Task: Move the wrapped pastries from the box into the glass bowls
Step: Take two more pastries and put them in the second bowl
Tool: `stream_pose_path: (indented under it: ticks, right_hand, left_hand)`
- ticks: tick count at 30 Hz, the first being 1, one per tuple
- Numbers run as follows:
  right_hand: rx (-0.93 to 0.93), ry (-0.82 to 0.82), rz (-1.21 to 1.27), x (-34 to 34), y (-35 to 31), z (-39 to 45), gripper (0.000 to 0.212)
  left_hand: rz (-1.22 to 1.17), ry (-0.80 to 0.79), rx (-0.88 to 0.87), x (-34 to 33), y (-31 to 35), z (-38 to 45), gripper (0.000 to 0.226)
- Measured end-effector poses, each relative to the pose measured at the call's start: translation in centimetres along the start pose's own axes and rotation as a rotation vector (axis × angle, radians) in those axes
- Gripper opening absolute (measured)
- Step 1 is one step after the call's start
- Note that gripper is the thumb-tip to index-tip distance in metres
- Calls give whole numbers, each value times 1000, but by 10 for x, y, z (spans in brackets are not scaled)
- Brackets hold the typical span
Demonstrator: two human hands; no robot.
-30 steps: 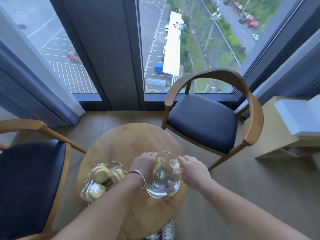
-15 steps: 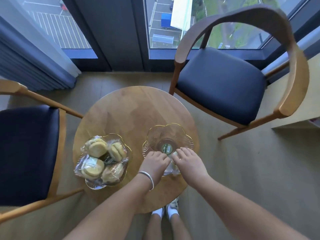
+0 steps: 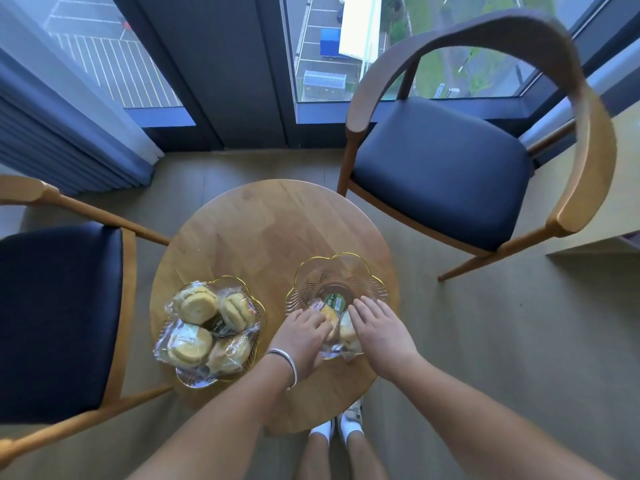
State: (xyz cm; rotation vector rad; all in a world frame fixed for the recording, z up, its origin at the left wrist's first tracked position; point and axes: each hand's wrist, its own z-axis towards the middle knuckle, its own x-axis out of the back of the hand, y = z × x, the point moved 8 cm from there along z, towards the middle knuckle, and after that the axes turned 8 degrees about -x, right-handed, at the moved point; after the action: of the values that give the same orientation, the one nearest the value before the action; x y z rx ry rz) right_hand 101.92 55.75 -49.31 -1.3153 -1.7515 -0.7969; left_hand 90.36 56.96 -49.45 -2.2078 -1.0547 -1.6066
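Both forearms reach in from the bottom of the frame and meet over the near rim of the right glass bowl [image 3: 337, 292], just below centre. The left hand [image 3: 301, 341], a silver bangle [image 3: 287, 363] on its wrist, is turned palm down with the fingers curled onto a wrapped pastry [image 3: 327, 317] at the bowl's near side; it seems to pinch the wrapper, though the fingertips are partly hidden. The right hand [image 3: 379, 332] lies flat beside it, fingers straight and spread a little, resting on a second wrapped pastry [image 3: 346, 332] without gripping it. The two hands are almost touching.

The far half of that bowl is bare glass with a green sticker [image 3: 334, 301] at its centre. Left of centre, the left glass bowl [image 3: 221, 282] holds four wrapped pastries [image 3: 207, 327] piled to its rim, some wrappers overhanging.

Both bowls sit on the near half of the round wooden desk [image 3: 263, 220], the right one close to the desk's right edge. The far half of the desk shows bare wood. One chair [image 3: 440, 168] stands at upper right, another chair [image 3: 59, 306] hard against the desk's left side, with open floor [image 3: 485, 341] to the right.
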Motion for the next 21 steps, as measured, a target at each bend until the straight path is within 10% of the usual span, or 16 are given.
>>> stream_pose_path:
  ticks: [21]
  right_hand:
    - [-610,468,232,242,186,-154,80]
  left_hand:
    - [278,386,57,317,79,45,78]
